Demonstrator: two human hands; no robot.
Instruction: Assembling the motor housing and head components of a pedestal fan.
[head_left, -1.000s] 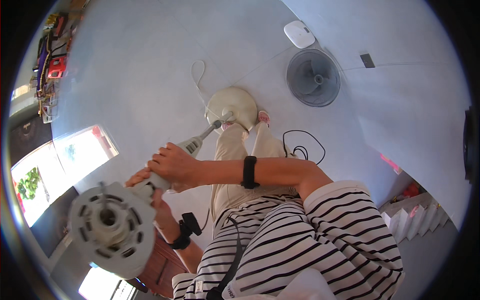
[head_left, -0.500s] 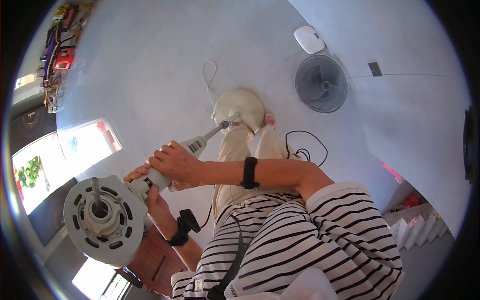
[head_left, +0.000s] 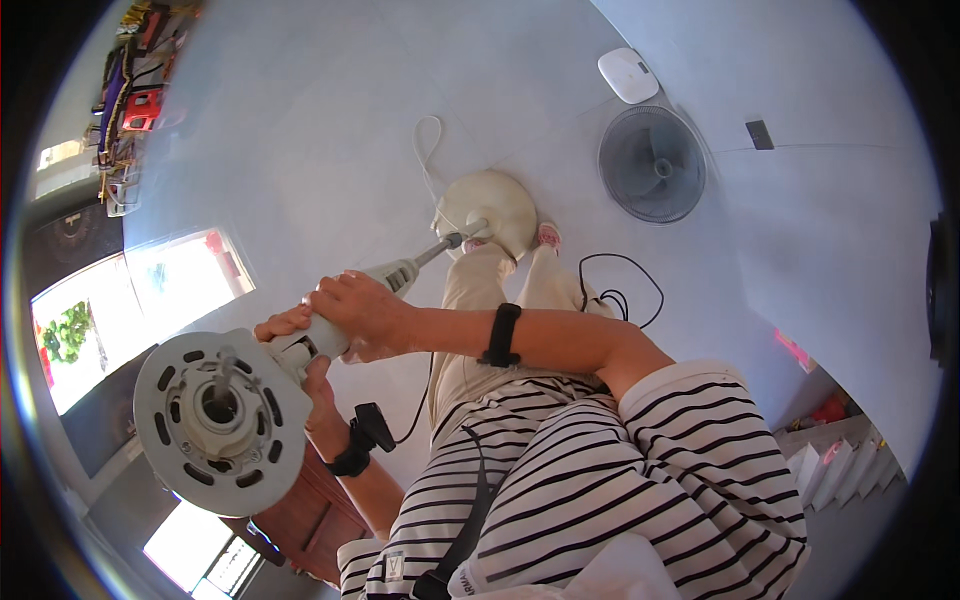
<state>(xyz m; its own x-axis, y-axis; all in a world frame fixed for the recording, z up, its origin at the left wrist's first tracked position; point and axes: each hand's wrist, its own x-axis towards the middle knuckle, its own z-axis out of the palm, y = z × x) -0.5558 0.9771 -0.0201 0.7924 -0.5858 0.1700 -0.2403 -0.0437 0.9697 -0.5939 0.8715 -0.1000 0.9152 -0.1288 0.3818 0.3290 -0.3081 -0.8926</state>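
A pale standing fan leans toward me, its round slotted motor face [head_left: 185, 440] turned up at the lower left with a bare metal shaft [head_left: 224, 375] sticking out. No blades or front guard sit on it. My left hand [head_left: 322, 400] is closed around the neck joint just behind the motor face, fingers over the top and thumb below. Beside it, my right hand [head_left: 362, 314] wraps the upper part of the fan's column [head_left: 394, 275]. A thin metal pole [head_left: 434, 252] runs from there to the round cream base [head_left: 505, 200], which stands on the floor by my feet.
A grey fan guard with blades inside [head_left: 652, 165] lies on the floor at the far right, near a white flat scale-like device [head_left: 628, 76]. A white cord [head_left: 427, 150] loops behind the base. A black cable [head_left: 655, 285] curls beside my leg. Cluttered shelving [head_left: 130, 110] stands far left.
The motor face has tilted and swung slightly to the right, its shaft now blurred. Both hands keep their hold on the fan. The whole view has shifted a little.
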